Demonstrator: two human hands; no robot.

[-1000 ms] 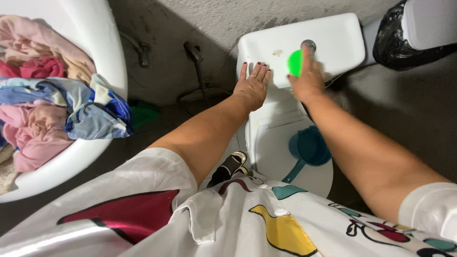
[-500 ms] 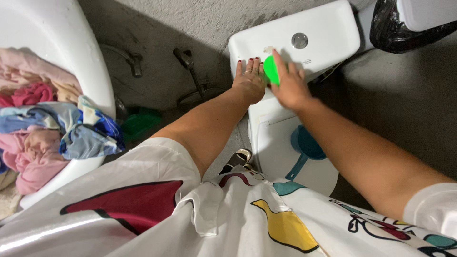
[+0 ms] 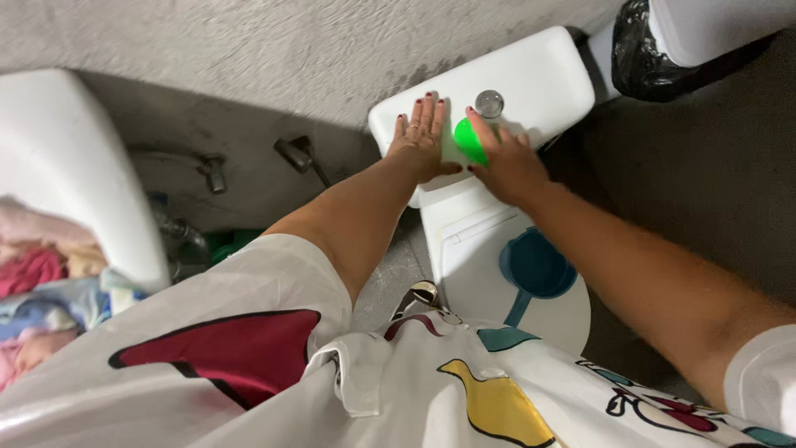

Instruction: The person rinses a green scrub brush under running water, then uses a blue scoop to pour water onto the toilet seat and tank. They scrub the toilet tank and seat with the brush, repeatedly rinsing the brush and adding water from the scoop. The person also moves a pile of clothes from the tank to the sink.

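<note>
Pressing two hands [image 3: 464, 149], one sponge [image 3: 469, 138], one tank lid [image 3: 547, 79].

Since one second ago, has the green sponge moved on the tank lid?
Yes. The green sponge, under the right hand, went from beside the flush button toward the left hand.

Both arms reach forward and away from the body, bare from the short white sleeves down, and converge so the hands sit side by side. The left hand [image 3: 421, 137] lies flat, palm down, fingers straight and close together, pointing ahead, thumb tucked along the side. The right hand [image 3: 503, 162] is also palm down but curled, its fingers bent over something gripped beneath them, index finger stretched forward. The right thumb points toward the left hand's thumb, nearly touching it. Both wrists are straight.
</note>
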